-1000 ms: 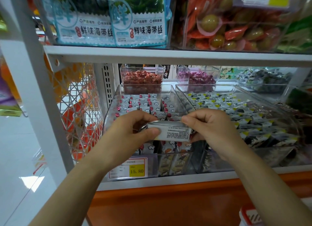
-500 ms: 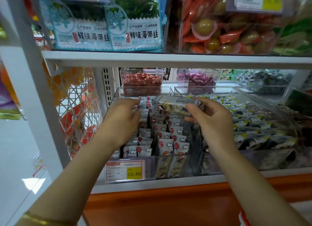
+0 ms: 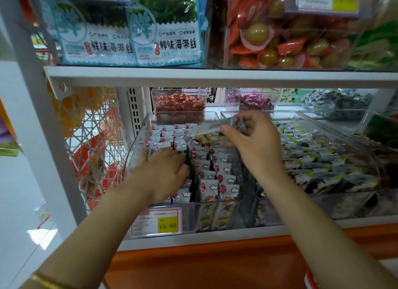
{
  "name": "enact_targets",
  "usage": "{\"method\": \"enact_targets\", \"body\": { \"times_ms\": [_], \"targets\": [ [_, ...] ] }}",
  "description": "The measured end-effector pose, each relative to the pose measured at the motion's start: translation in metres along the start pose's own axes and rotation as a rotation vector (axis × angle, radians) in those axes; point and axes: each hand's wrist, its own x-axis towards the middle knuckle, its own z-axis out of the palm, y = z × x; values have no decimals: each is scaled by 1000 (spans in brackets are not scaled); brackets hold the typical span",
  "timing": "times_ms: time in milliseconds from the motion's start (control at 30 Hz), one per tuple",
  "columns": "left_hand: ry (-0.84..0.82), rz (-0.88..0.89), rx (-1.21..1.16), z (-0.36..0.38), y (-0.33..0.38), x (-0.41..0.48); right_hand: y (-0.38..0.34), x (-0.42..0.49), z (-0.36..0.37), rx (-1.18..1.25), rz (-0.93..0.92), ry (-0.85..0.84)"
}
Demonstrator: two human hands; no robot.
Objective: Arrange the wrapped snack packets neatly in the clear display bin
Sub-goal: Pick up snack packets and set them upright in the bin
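1. Two hands work in one bin. The left hand (image 3: 163, 170) lies on the left rows, fingers close together. Their tips dip among the packets, so whether they grip any cannot be told.
2. The clear bin (image 3: 140, 137) sits on the lower shelf with a price tag (image 3: 157, 220) on its front wall. It holds rows of white packets (image 3: 215, 174) printed with red dots and clouds, standing on edge, front to back.
3. One packet (image 3: 211, 135) is held in the air over the back of the bin, above the right row.
4. The right hand (image 3: 254, 144) pinches that packet's right end between the thumb and curled fingers.
5. The packet looks light, with a thin, glossy film wrapper that is probably slippery and easily creased. A light pinch at the sealed end should be enough, and it is best slid in edge-first.
6. The next bin (image 3: 366, 125) to the right holds black, white and yellow packets (image 3: 323, 159), stacked less evenly.
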Motion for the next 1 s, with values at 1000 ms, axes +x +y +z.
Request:
{"method": "enact_targets", "body": {
  "times_ms": [1000],
  "targets": [
    [33, -51, -66, -5, 0, -27, 15, 65, 90, -589, -114, -689]
  ]
}}
